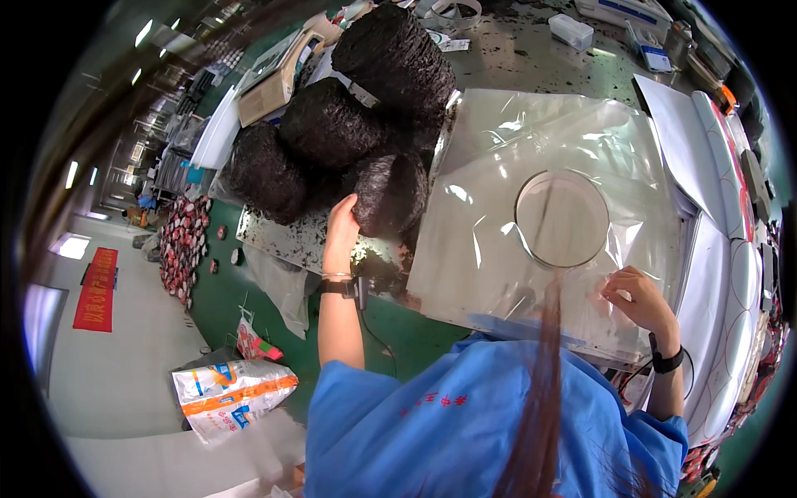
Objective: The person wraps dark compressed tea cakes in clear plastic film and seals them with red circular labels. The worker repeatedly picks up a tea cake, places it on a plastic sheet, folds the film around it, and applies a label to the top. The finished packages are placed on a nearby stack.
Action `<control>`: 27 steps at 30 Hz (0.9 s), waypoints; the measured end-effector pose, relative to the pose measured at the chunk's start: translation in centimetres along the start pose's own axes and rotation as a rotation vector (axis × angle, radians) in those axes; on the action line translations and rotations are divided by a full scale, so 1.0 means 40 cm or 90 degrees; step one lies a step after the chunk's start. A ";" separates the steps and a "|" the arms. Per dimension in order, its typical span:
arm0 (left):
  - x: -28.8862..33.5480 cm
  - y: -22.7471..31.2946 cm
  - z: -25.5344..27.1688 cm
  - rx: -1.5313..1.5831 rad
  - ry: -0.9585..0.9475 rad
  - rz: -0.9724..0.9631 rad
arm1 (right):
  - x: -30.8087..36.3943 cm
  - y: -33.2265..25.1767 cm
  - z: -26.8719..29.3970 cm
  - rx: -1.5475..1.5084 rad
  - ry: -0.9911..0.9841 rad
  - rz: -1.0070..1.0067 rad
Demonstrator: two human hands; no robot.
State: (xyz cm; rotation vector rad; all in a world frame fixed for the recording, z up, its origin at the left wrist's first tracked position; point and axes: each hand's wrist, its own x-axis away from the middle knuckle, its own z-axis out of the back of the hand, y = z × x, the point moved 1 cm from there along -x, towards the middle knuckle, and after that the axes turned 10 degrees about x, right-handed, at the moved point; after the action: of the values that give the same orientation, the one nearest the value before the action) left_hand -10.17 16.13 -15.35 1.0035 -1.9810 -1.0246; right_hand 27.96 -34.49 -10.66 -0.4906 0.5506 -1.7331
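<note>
My left hand [342, 228] grips the near left edge of a dark, rough-surfaced round stack [388, 195], like dried seaweed in thin layers; some fingers are hidden. More such blackish stacks stand around it: a tall one [394, 62] behind, one in the middle [330, 124] and one at the left [266, 174]. Over the work surface at the right lies a clear plastic sheet [473, 249]. A thin pale ring [520, 217] rests on it. My right hand [641, 300] is at the sheet's near right part, fingers curled together; whether they pinch anything is unclear.
Beige scales [274, 87] stand behind the stacks at the left. Along the right edge lie large white rolls [721, 324]. Far back are a clear plastic box [571, 31] and dark crumbs on the table. A white and orange sack [237, 394] lies at the lower left.
</note>
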 end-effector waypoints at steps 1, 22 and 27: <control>0.000 0.008 0.048 0.038 0.020 -0.049 | -0.004 -0.001 0.000 -0.005 -0.001 0.002; 0.316 -0.384 -0.689 -0.541 -0.643 -0.304 | 0.029 -0.045 0.085 0.112 0.075 -0.112; 0.276 -0.367 -0.703 -0.609 -0.661 -0.370 | -0.087 -0.090 0.107 0.152 0.172 -0.051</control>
State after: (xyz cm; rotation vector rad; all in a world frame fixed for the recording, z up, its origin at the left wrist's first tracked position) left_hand 12.48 -8.56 -12.78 0.4750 -1.4205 -2.8706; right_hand 28.44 -30.84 -5.21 -0.1104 0.5092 -1.9263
